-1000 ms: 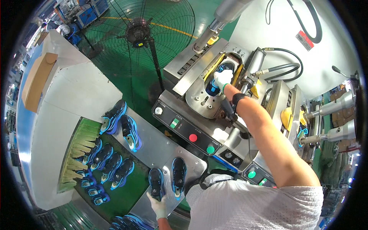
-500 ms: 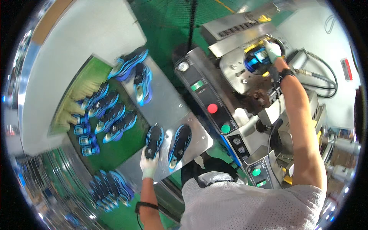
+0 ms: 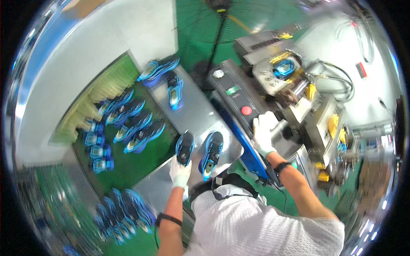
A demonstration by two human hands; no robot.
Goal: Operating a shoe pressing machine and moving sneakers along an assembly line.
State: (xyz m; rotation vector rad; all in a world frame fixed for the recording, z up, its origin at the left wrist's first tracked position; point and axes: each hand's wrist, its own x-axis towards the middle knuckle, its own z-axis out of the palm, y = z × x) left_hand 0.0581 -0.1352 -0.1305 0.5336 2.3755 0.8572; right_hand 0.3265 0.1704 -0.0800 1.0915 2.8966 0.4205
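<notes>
My left hand (image 3: 180,172), in a white glove, grips the heel end of a black shoe (image 3: 185,147) with blue edging on the metal shelf. Just right of it lies a matching shoe (image 3: 213,148), with no hand on it. My gloved right hand (image 3: 263,131) lies with fingers stretched out over the lower part of a dark control panel (image 3: 230,80), below its red button (image 3: 246,110). Whatever is under that palm is hidden. Farther off, a blue shoe (image 3: 284,67) sits in the round opening of the metal machine (image 3: 263,79).
Two more shoes rest at the far end of the metal shelf (image 3: 194,104). Several shoes stand on a green surface (image 3: 156,168) to the left, beside green strip curtains (image 3: 98,89). Another row of shoes (image 3: 126,213) is at lower left. Black hoses (image 3: 337,64) loop by the machine.
My right hand has left the shoe in the machine and come down onto the control panel. My left hand stays on its shoe. The whole view has shifted.
</notes>
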